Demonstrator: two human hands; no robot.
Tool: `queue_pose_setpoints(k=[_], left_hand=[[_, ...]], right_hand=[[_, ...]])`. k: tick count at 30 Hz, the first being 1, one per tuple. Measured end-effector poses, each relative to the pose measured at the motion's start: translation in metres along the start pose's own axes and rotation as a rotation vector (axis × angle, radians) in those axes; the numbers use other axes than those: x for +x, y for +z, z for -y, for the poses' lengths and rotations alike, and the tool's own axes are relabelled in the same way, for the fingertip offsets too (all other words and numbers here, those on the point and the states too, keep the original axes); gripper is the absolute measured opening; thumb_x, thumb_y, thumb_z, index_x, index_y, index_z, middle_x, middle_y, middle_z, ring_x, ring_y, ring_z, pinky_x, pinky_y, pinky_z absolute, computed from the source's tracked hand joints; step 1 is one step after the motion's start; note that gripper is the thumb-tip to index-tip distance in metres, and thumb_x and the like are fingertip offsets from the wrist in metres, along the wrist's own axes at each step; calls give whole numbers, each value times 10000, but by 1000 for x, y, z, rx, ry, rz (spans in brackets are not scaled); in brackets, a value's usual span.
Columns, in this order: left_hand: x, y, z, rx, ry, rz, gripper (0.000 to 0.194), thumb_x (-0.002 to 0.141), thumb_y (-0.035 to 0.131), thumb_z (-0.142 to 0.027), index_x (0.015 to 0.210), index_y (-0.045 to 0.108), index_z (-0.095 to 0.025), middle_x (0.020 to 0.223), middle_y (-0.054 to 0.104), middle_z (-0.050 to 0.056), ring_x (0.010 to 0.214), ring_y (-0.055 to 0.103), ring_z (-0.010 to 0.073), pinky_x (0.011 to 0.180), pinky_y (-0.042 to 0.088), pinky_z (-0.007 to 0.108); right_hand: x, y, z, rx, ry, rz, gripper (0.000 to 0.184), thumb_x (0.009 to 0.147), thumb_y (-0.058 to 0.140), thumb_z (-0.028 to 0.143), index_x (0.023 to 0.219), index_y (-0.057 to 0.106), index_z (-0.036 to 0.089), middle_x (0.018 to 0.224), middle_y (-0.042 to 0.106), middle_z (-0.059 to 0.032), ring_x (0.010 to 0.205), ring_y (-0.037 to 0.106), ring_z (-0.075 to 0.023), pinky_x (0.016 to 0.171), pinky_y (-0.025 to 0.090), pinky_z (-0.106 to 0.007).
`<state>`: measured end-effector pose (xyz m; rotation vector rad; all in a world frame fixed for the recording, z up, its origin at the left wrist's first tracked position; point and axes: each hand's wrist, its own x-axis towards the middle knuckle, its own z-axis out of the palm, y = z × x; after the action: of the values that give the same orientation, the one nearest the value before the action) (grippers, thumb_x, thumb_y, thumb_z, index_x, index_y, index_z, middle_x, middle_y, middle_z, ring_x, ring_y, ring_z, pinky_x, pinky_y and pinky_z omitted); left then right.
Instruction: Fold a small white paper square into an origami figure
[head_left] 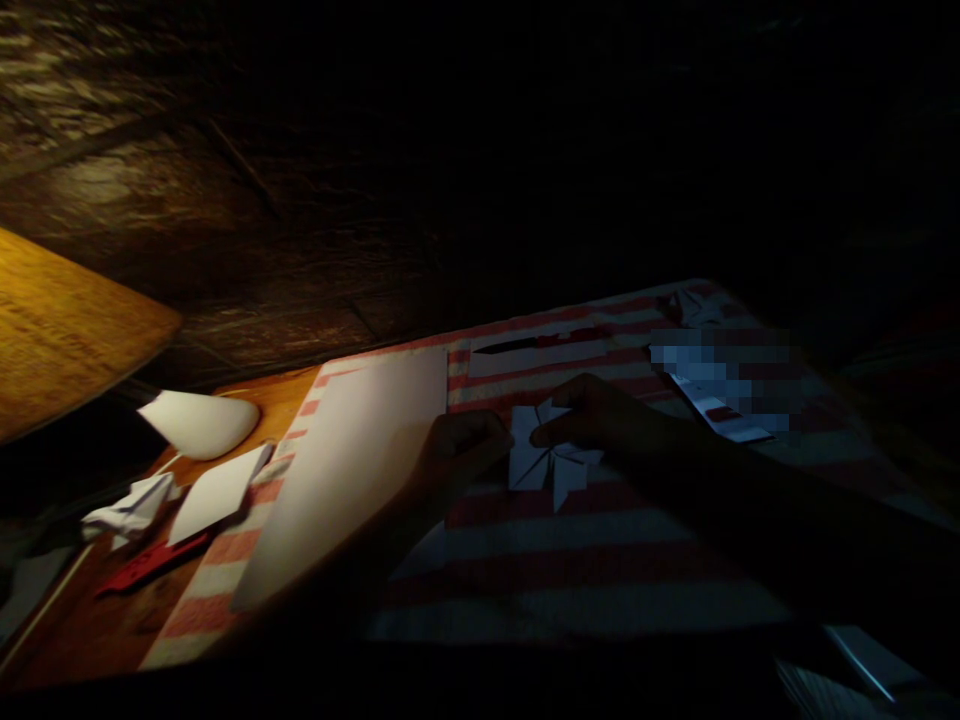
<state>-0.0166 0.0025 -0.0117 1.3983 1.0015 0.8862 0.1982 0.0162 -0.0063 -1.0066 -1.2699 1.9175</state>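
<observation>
Both of my hands are over the middle of a striped cloth, in deep shadow. Between them is a folded white paper piece [529,468] with creases and several pointed flaps. My right hand [600,412] pinches its upper right part, the thumb lying over the front. My left hand [466,438] is closed at the paper's left edge, its fingertips against it. A large white sheet of paper [352,450] lies left of the folded piece, partly behind my left forearm. The darkness hides finer finger detail.
A knife [517,346] lies on a paper strip at the cloth's far side. A lit screen [720,405] is at right. On the left are a lamp with a yellow shade [75,335], crumpled paper [135,508], a small sheet [217,495] and a red-handled object [154,565].
</observation>
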Motion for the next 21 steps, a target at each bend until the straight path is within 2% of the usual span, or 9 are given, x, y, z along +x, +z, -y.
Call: queue_pose_setpoints(k=[3,7,12,15,17,19,21], left_hand=[[0,-1,1,32,48,5,285,752,754,-289,552,611,-145,569,520,-20,559,447,94,541,329,221],[1,-4,10,-13,63,7,281,761,755,-285,570,604,-144,589,506,-22,579,438,97,555,310,228],[0,-7,14,-45,46,16,316,783,766,-345,613,594,-142,627,531,-14,603,466,102,562,338,219],[-2,-5,11,-94,20,48,341,812,746,-458,740,630,-146,658,543,-17,587,475,99,526,348,205],[-2,-1,7,-100,-6,59,375,751,796,-481,824,644,-146,687,562,-21,581,495,95,503,367,192],[-2,4,3,-59,-54,36,410,632,887,-385,858,644,-144,729,604,-18,610,554,104,519,433,192],[-1,8,1,-36,-123,-14,433,572,908,-270,899,653,-144,780,658,-5,659,629,132,566,516,220]], right_hand=[[0,0,0,-3,11,-4,209,599,900,229,702,743,136,613,692,9,485,549,-83,488,371,-220],[-3,0,1,-3,6,13,210,616,899,245,688,741,127,588,668,10,475,525,-75,480,346,-217],[-4,2,3,-28,1,24,221,629,906,266,684,740,131,599,661,10,484,506,-70,484,340,-219],[-1,2,1,-49,-12,9,274,604,926,302,669,727,125,601,651,15,490,497,-69,488,336,-220],[1,2,-1,-76,-28,11,297,617,922,341,688,729,127,608,644,19,496,487,-70,490,336,-224],[2,2,-4,-122,-51,9,316,635,913,383,701,727,136,610,630,27,505,481,-74,490,328,-225],[2,2,-6,-147,-77,5,333,671,892,428,704,718,145,617,618,29,519,479,-75,498,324,-225]])
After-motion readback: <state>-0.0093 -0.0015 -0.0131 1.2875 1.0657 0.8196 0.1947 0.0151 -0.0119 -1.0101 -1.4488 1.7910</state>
